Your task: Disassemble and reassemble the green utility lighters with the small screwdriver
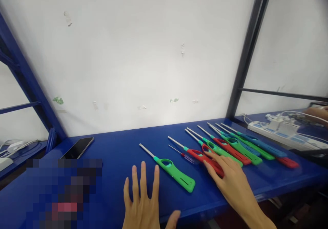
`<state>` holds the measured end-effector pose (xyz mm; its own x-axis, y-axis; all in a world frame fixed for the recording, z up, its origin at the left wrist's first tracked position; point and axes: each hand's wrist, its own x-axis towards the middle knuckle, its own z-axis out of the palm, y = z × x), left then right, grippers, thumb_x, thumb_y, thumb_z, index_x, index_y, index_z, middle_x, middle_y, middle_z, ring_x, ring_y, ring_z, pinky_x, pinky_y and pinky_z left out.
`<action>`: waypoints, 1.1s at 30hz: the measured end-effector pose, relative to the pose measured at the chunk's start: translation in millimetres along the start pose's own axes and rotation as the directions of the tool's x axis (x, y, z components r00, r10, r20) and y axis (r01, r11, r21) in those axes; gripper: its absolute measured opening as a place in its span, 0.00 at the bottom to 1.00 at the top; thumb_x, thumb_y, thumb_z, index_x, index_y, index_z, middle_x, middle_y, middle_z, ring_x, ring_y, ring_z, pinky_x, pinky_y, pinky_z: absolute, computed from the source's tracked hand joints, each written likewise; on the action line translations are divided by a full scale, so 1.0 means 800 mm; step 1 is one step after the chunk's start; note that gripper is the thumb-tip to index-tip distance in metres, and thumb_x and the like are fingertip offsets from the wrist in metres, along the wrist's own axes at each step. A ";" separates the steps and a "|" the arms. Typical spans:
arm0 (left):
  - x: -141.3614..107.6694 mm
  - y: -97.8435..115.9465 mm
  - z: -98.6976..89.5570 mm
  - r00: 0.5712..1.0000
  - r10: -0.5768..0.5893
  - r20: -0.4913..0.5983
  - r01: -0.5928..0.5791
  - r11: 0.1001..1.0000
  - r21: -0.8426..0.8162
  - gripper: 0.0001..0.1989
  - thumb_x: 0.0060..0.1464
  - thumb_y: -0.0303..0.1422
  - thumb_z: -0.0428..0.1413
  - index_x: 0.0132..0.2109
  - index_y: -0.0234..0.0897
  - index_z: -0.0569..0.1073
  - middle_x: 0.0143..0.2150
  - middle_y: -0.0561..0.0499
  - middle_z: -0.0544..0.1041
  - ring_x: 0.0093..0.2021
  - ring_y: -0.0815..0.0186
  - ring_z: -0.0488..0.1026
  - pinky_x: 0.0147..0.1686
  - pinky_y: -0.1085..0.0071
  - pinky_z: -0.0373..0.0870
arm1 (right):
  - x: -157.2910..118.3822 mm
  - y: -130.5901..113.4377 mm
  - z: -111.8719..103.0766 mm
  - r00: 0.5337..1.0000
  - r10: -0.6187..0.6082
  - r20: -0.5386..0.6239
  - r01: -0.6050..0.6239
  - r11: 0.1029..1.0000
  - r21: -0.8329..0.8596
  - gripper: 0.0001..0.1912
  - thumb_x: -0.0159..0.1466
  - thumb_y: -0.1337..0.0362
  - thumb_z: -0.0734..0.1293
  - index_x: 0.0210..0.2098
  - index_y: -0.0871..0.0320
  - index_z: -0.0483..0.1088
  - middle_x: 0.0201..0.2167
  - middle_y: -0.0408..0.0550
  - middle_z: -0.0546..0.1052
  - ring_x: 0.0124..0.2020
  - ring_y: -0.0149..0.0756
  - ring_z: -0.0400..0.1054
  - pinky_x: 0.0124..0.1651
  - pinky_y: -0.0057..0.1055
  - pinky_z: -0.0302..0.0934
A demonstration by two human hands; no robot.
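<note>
My left hand (142, 201) is open above the front of the blue table, its fingers spread and holding nothing. Just right of it lies a green long-necked lighter (176, 174), its metal tube pointing to the back left. My right hand (230, 174) is closed over the handle of a red long-necked lighter (196, 153), thumb on the near side; the fingers partly cover the handle. A small screwdriver (188, 158) with a clear purple handle rests beside that red lighter. Further right, several green, red and blue lighters (232, 150) lie side by side, some overlapping.
The blue table (115, 147) meets a white wall. A phone (78, 147) lies at the back left, near a blurred-out patch. A dark frame post (238, 85) rises on the right. Beyond it are a power strip (279, 131) with cables and another person's hand (317, 113).
</note>
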<state>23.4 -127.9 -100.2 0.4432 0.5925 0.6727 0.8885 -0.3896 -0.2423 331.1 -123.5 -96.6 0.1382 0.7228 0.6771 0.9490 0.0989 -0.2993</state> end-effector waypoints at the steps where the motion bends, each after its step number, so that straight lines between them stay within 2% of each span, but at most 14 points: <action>1: 0.003 0.001 -0.004 1.000 -0.006 -0.001 0.006 1.000 -0.005 0.53 0.56 0.60 0.57 0.76 0.32 0.54 0.76 0.23 0.52 0.73 0.22 0.51 0.60 0.29 0.61 | -0.001 0.000 0.000 1.000 0.004 -0.017 -0.004 1.000 0.015 0.22 0.74 0.45 0.61 0.58 0.47 0.73 0.47 0.49 0.82 0.49 0.51 0.76 0.53 0.48 0.65; 3: 0.006 0.001 -0.008 1.000 0.003 0.006 -0.003 1.000 -0.009 0.58 0.53 0.64 0.57 0.77 0.31 0.50 0.78 0.23 0.47 0.75 0.23 0.46 0.61 0.29 0.59 | -0.002 0.000 -0.002 0.999 0.010 -0.037 -0.008 0.999 0.052 0.21 0.74 0.45 0.60 0.59 0.45 0.73 0.49 0.49 0.81 0.50 0.50 0.76 0.53 0.47 0.65; 7: 0.004 -0.001 -0.004 0.999 0.049 0.016 -0.049 0.999 0.004 0.61 0.52 0.67 0.55 0.78 0.32 0.47 0.78 0.22 0.44 0.75 0.21 0.43 0.60 0.30 0.58 | -0.003 -0.002 -0.006 1.000 0.001 -0.031 0.004 0.988 0.156 0.17 0.75 0.48 0.61 0.56 0.43 0.74 0.48 0.47 0.80 0.50 0.47 0.75 0.52 0.43 0.66; 11: 0.003 0.000 0.002 1.000 -0.001 -0.003 0.001 1.000 -0.013 0.60 0.51 0.69 0.54 0.78 0.37 0.46 0.79 0.26 0.44 0.75 0.22 0.44 0.63 0.31 0.55 | -0.004 -0.003 -0.007 0.996 -0.050 -0.073 0.064 0.977 0.203 0.14 0.75 0.50 0.63 0.55 0.44 0.74 0.49 0.46 0.80 0.52 0.47 0.74 0.55 0.44 0.65; 14: 0.004 0.000 0.002 0.999 0.033 -0.007 -0.033 0.999 -0.002 0.59 0.52 0.68 0.54 0.78 0.38 0.47 0.78 0.25 0.45 0.75 0.22 0.46 0.62 0.32 0.58 | -0.005 -0.002 -0.006 0.984 -0.103 -0.147 0.130 0.972 0.195 0.13 0.74 0.52 0.65 0.54 0.45 0.74 0.49 0.45 0.81 0.55 0.48 0.73 0.59 0.45 0.63; 16: 0.003 -0.002 0.003 0.999 0.048 -0.009 -0.048 0.999 0.012 0.58 0.53 0.67 0.54 0.78 0.38 0.47 0.78 0.25 0.45 0.74 0.22 0.47 0.60 0.32 0.59 | -0.005 -0.002 -0.005 0.981 -0.121 -0.153 0.151 0.969 0.197 0.13 0.74 0.52 0.65 0.54 0.45 0.74 0.49 0.45 0.81 0.56 0.48 0.73 0.59 0.45 0.63; 24: 0.002 -0.004 0.006 0.998 0.064 0.006 -0.064 0.998 0.010 0.55 0.54 0.66 0.56 0.78 0.43 0.47 0.78 0.26 0.47 0.73 0.23 0.51 0.59 0.33 0.60 | 0.000 0.003 0.006 0.999 0.037 0.035 -0.041 0.989 0.139 0.19 0.74 0.46 0.63 0.54 0.48 0.75 0.51 0.51 0.80 0.58 0.54 0.71 0.61 0.54 0.64; 26: 0.003 -0.003 0.007 0.998 0.059 0.011 -0.059 0.998 0.006 0.54 0.55 0.65 0.55 0.78 0.45 0.47 0.78 0.27 0.48 0.73 0.25 0.52 0.60 0.34 0.59 | 0.000 0.005 0.009 0.999 0.035 0.017 -0.037 0.992 0.118 0.21 0.73 0.43 0.63 0.54 0.49 0.75 0.52 0.53 0.80 0.60 0.56 0.70 0.62 0.57 0.63; 30: 0.001 -0.002 0.016 0.999 0.042 -0.015 -0.042 0.999 0.012 0.53 0.56 0.66 0.54 0.78 0.46 0.48 0.76 0.27 0.52 0.73 0.25 0.53 0.60 0.34 0.60 | 0.001 0.011 0.014 0.994 0.050 -0.094 -0.043 0.996 0.083 0.25 0.73 0.41 0.60 0.52 0.51 0.77 0.55 0.55 0.79 0.59 0.57 0.71 0.61 0.58 0.63; 33: -0.004 -0.002 0.026 1.000 0.021 -0.022 -0.020 0.999 0.047 0.46 0.60 0.57 0.57 0.78 0.50 0.50 0.75 0.30 0.55 0.75 0.26 0.49 0.61 0.34 0.60 | 0.000 0.013 0.016 0.994 0.068 -0.081 -0.062 0.995 0.079 0.24 0.73 0.42 0.59 0.50 0.49 0.78 0.53 0.52 0.81 0.57 0.56 0.73 0.61 0.59 0.63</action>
<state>23.1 -114.4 -116.5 0.4588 0.5683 0.6830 0.8842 -0.3677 -0.2880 337.5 -114.0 -108.5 0.2252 0.6701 0.7073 0.9132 0.1079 -0.3929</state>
